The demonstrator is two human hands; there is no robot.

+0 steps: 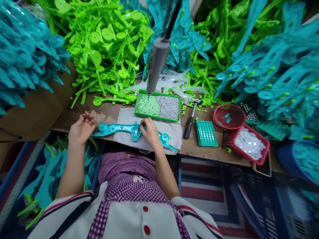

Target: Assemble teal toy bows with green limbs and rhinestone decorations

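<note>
A long teal plastic part lies across a pale cloth at the bench edge, with a wider crosspiece near its middle. My right hand is closed at that crosspiece, thumb and fingers pinched against it; the fingertips are partly hidden. Palm up, my left hand hovers by the part's left end, fingers loosely curled and apart from the thumb. A small dark reddish spot shows at its fingertips, too small to name. Beside it lies a heap of tan scraps. Right of my right hand, a round teal section shows.
A grey electric screwdriver hangs over a green tray of screws. Rightward are a hammer, a teal grid tray, a red bowl and a red basket of white pieces. Green parts and teal parts pile up behind.
</note>
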